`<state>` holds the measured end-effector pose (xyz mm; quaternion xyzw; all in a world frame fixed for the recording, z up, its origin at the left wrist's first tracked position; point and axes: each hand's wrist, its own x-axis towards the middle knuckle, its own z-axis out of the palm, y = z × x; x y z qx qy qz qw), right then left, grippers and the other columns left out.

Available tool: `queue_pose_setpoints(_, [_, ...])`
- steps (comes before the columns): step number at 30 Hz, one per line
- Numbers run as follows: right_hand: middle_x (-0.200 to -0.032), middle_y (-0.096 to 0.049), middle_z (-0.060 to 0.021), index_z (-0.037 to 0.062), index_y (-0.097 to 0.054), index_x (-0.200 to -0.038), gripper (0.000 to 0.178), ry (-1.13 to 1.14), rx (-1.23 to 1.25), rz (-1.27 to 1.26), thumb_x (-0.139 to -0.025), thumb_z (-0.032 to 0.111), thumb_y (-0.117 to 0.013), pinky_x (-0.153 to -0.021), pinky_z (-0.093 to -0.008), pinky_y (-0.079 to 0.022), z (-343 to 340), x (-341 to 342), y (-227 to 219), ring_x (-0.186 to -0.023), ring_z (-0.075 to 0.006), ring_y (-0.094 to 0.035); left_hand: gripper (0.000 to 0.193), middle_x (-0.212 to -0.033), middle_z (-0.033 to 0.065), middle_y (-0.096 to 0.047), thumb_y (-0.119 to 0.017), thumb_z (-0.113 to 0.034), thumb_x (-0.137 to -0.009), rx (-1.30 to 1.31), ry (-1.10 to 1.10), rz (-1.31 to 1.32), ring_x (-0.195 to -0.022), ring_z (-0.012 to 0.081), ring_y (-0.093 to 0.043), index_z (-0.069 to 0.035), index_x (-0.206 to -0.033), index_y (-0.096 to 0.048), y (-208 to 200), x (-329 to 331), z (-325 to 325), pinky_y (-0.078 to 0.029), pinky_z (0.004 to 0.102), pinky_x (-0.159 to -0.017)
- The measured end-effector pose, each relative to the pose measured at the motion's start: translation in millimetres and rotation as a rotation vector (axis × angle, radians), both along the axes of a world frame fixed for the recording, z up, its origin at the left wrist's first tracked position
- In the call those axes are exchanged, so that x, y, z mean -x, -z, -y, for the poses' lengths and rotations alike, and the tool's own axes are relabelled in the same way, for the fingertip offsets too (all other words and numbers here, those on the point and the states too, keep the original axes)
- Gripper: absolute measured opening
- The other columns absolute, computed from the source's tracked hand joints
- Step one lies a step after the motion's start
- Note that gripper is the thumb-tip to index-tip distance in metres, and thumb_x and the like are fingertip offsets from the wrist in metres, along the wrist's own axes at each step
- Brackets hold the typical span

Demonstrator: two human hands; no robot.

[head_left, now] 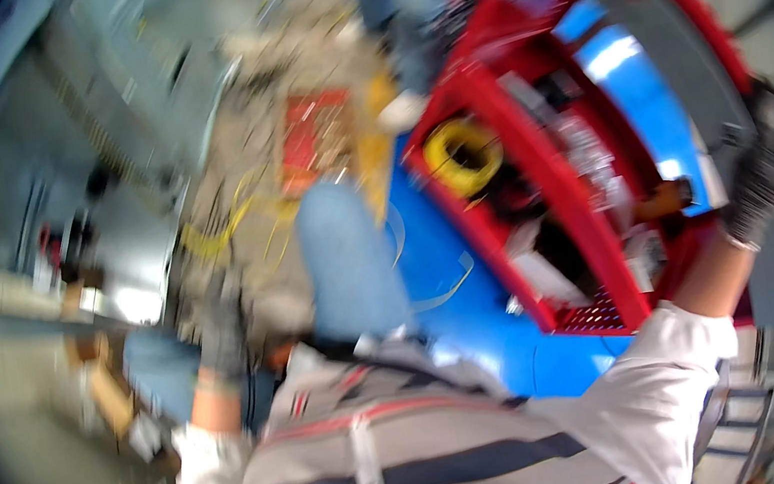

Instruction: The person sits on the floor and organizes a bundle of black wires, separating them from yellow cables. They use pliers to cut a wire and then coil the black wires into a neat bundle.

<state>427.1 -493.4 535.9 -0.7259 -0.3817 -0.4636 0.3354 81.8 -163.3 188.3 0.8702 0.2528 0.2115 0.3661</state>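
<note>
At the right, my right hand (768,156) in a dark grey work glove is closed over the upper rim of a red tool cart (554,180), beside its grey top panel (665,15). My left hand (222,329), in a similar grey glove, hangs low at my left side near my leg. Motion blur smears its fingers, and I make out nothing held in it. The cart's open shelves hold a coil of yellow cable (463,157), clear plastic bags (586,155) and an orange-brown object (664,198) that I cannot name.
A red and tan box or tray (317,139) lies on the dirty floor ahead, with loose yellow cable (228,229) near it. Another person's legs (418,19) stand beyond the cart. Grey cabinets (99,115) line the left. Blue flooring (446,263) lies under the cart.
</note>
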Motion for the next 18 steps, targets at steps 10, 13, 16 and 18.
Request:
queue_pose_setpoints(10, [-0.092, -0.062, -0.0072, 0.0034, -0.06, -0.1, 0.018, -0.47, 0.436, -1.11, -0.085, 0.012, -0.055, -0.077, -0.0286, -0.046, -114.1, 78.6, 241.2, -0.084, -0.0151, -0.058, 0.019, -0.049, -0.0043, -0.039, -0.048, -0.027, -0.089, 1.069, -0.515, 0.388, -0.032, 0.0047, -0.027, -0.01, -0.081, -0.054, -3.8, 71.9, -8.2, -0.019, 0.0196, -0.031])
queue_pose_setpoints(13, [-0.088, -0.062, -0.0107, 0.0041, -0.06, -0.094, 0.015, -0.665, 0.711, -0.928, -0.081, 0.01, -0.058, -0.072, -0.0306, -0.047, -108.7, 112.3, 309.7, -0.08, -0.0211, -0.06, 0.021, -0.051, -0.0041, -0.042, -0.05, -0.027, -0.088, 1.095, -0.503, 0.302, -0.033, 0.0046, -0.03, -0.01, -0.076, -0.053, 4.0, 75.2, -7.7, -0.021, 0.0194, -0.031])
queue_pose_setpoints(16, [-0.085, -0.062, -0.0141, 0.0044, -0.061, -0.089, 0.013, -0.761, 0.856, -1.048, -0.077, 0.009, -0.059, -0.069, -0.0323, -0.048, -131.4, 159.7, 334.9, -0.078, -0.028, -0.061, 0.02, -0.056, -0.0046, -0.044, -0.053, -0.026, -0.087, 1.109, -0.512, 0.189, -0.039, 0.0034, -0.034, -0.007, -0.088, -0.058, 6.7, 63.3, -2.3, -0.025, 0.018, -0.035])
queue_pose_setpoints(18, [-0.084, -0.062, -0.016, 0.0044, -0.062, -0.087, 0.013, -0.73, 0.913, -1.053, -0.077, 0.012, -0.059, -0.068, -0.0332, -0.048, -147.8, 176.2, 343.9, -0.078, -0.0312, -0.06, 0.023, -0.06, -0.0042, -0.047, -0.052, -0.026, -0.087, 1.093, -0.49, 0.035, -0.046, 0.0033, -0.038, -0.004, -0.094, -0.057, 23.6, 60.4, -2.9, -0.029, 0.018, -0.04])
